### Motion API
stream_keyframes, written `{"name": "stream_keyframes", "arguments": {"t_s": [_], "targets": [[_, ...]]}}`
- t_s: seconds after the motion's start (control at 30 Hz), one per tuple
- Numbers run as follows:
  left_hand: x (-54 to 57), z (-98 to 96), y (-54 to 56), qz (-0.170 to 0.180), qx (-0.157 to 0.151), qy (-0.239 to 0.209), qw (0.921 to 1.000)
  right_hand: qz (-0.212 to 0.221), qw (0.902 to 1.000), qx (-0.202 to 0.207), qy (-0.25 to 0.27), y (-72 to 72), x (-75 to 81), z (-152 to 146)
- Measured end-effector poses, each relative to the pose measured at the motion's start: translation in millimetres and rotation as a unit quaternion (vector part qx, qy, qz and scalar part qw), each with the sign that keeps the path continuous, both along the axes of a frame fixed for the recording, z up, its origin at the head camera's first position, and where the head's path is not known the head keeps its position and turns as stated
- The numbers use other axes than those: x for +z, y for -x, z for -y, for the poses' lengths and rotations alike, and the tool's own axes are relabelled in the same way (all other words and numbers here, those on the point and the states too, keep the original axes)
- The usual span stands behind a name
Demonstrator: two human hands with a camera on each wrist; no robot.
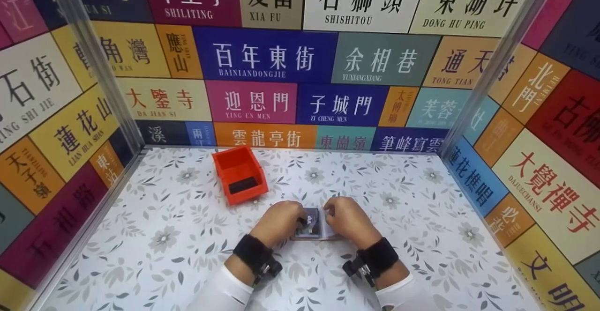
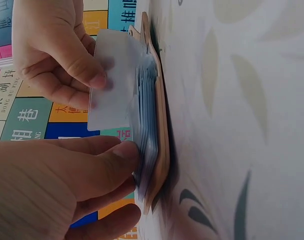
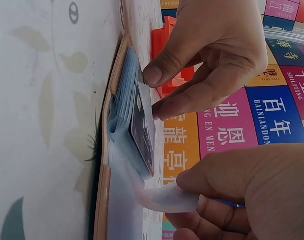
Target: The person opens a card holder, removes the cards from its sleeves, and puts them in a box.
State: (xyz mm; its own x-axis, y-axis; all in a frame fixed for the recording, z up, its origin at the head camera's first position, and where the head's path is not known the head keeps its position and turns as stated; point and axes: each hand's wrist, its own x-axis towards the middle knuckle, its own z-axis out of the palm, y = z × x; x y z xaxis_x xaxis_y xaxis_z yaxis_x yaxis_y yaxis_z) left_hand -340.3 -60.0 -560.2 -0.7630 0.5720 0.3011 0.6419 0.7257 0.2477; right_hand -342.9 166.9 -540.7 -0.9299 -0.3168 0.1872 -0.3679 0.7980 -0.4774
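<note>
A card holder with a tan cover (image 2: 163, 115) and many clear plastic sleeves (image 2: 147, 110) lies open on the table. A dark card (image 3: 141, 132) shows in the top sleeve on its left side. My left hand (image 1: 280, 221) pinches the edge of that sleeve stack, its thumb on top beside the dark card. Opposite it, my right hand (image 1: 349, 219) pinches a translucent sleeve (image 2: 111, 80) between thumb and fingers. In the right wrist view this sleeve (image 3: 169, 199) bends up from the holder's right side.
Behind my left hand stands a red plastic bin (image 1: 248, 195) with a black rectangular piece (image 1: 243, 185) at its front. Panels with coloured place-name signs (image 1: 265, 58) enclose the back and both sides of the flower-patterned table (image 1: 164, 212).
</note>
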Motion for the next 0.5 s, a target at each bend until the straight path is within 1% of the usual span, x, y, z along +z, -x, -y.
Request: {"name": "stream_keyframes", "arguments": {"t_s": [0.13,0.23,0.33,0.5], "targets": [[1.4,0.1,-1.7,0.002,0.004,0.007,1.0000,0.030,0.9986,-0.044,0.001,4.2,-3.2,-4],[2.2,0.1,-2.3,0.010,0.009,0.010,0.9999,0.051,0.9964,-0.067,-0.002,7.9,-6.7,-8],[2.7,0.0,-2.1,0.016,0.013,0.010,0.9997,0.052,0.9958,-0.076,-0.007,10.2,-9.8,-13],[2.3,-1.0,-1.8,0.019,0.017,0.011,0.9996,0.038,0.9965,-0.074,-0.008,11.5,-14.0,-19]]}}
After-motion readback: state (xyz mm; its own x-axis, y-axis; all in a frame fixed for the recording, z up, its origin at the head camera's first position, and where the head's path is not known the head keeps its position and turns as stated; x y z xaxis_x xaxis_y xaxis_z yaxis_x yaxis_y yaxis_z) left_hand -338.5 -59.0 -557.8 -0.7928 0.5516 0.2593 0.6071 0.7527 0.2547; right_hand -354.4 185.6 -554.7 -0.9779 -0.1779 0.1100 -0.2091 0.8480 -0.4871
